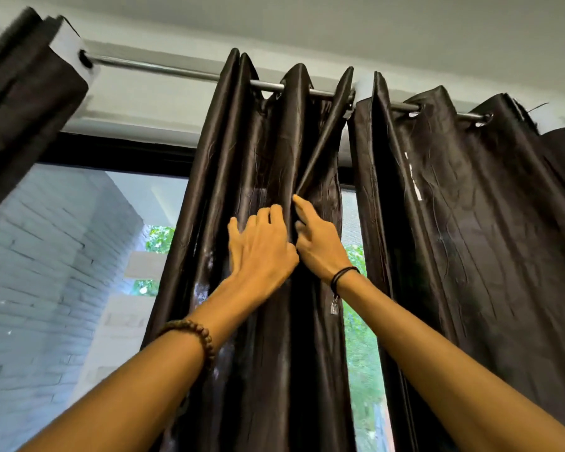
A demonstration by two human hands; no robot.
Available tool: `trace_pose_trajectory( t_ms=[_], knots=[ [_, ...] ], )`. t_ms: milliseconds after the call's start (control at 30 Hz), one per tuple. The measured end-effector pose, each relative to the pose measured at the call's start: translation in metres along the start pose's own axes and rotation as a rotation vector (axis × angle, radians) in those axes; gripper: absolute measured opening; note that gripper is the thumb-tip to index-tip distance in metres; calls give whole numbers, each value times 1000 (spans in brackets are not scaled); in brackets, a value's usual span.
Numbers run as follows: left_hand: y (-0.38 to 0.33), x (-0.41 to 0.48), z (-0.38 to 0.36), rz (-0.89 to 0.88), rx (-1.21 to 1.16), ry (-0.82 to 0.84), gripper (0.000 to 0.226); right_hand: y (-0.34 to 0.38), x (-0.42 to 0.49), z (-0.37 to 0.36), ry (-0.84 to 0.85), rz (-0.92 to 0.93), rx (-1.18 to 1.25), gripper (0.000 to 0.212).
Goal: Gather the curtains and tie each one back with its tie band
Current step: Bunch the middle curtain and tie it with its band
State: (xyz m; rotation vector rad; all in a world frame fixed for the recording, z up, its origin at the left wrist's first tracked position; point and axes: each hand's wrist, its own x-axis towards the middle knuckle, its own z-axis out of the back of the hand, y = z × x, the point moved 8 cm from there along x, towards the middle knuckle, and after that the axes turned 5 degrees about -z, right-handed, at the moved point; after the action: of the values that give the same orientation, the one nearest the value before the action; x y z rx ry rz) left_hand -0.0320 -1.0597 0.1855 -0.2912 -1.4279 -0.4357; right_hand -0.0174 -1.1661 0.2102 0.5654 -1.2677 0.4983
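Nearest the camera, two bare forearms reach upward. One carries a brown wooden bead bracelet at the wrist, the other a thin black cord bracelet with a small pale charm hanging from it. The left hand lies against the fabric with fingers spread and bent; whether it actually grips cloth I cannot tell. Touching it, the right hand has its forefinger straight along a pleat and the other fingers curled into that fold, pinching it. Both hands are on the dark brown shiny satin curtain, which hangs gathered into deep pleats in the middle of the window. Its eyelets are threaded on a grey metal curtain rod. A second brown curtain hangs more spread out just to the right, and a third bunched dark curtain sits at the far left. Behind them are the black window frame, a white brick wall and green foliage outside.
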Motion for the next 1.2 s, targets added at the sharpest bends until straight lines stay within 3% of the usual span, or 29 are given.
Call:
trace_pose_trajectory(
  t_ms=[233, 333, 400, 467, 667, 800, 900, 967, 1067, 1200],
  knots=[
    [38, 6, 20, -46, 112, -83, 51, 44, 17, -33, 201, 144, 195, 55],
    [49, 6, 27, -86, 142, -152, 43, 45, 21, -25, 4, 138, 158, 44],
    [58, 4, 31, -109, 152, -188, 41, 45, 23, -16, -210, 128, 18, 39],
    [68, 3, 33, -109, 146, -214, 39, 44, 28, -13, -318, 97, -162, 40],
    [97, -1, 26, -123, 102, -225, 40, 38, 42, -21, -393, -6, -621, 50],
    [110, 0, 20, -133, 131, -190, 47, 14, 49, -28, -325, -194, -577, 71],
    [119, 1, 14, -118, 170, -170, 54, 6, 52, -29, -364, -278, -590, 84],
    [128, 2, 12, -62, 153, -153, 55, 7, 56, -28, -406, -284, -586, 72],
    [145, 7, 9, 40, 99, -97, 51, 20, 68, -36, -399, -173, -510, 36],
    [167, 9, 10, 41, -27, -122, 31, 49, 80, -58, -405, -56, -281, 30]
  ],
)
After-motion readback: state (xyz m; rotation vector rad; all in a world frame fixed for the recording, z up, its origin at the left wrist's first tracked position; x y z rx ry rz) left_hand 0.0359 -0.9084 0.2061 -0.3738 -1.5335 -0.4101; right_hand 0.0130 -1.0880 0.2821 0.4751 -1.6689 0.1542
